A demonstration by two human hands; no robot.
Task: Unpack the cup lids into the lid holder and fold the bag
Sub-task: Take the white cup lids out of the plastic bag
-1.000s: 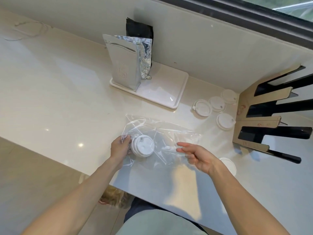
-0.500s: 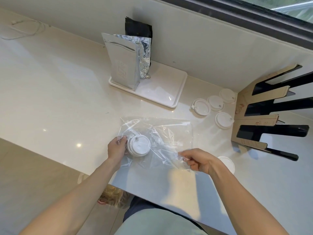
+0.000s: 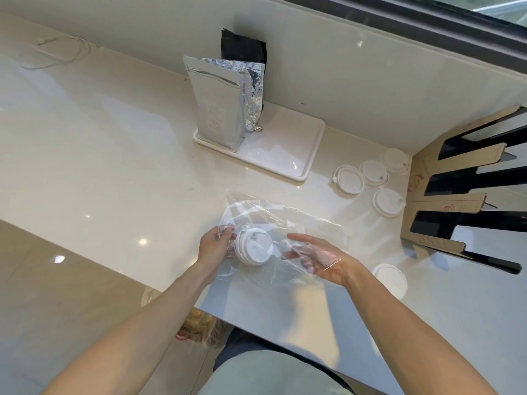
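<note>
A clear plastic bag [image 3: 288, 220] lies on the pale counter [image 3: 114, 172] in front of me. Inside it is a short stack of white cup lids [image 3: 253, 246]. My left hand [image 3: 215, 248] grips that stack through the film from the left. My right hand [image 3: 319, 258] is to the right of the stack, fingers straight and spread toward it, with plastic film lying over the fingers. Several loose white lids [image 3: 389, 202] lie beside the cardboard and black lid holder [image 3: 445, 203] at the right. One more lid [image 3: 392, 280] lies near my right wrist.
A white tray [image 3: 288, 149] at the back carries a silver foil pouch [image 3: 216, 109] and a black pouch [image 3: 242, 48]. A white cord [image 3: 57, 55] lies far left. The counter's front edge runs diagonally below my arms, with floor beyond it.
My right hand let go of the bag's near edge, which it pinched half a second ago, and now reaches flat toward the lids under the film. The left hand keeps its grip.
</note>
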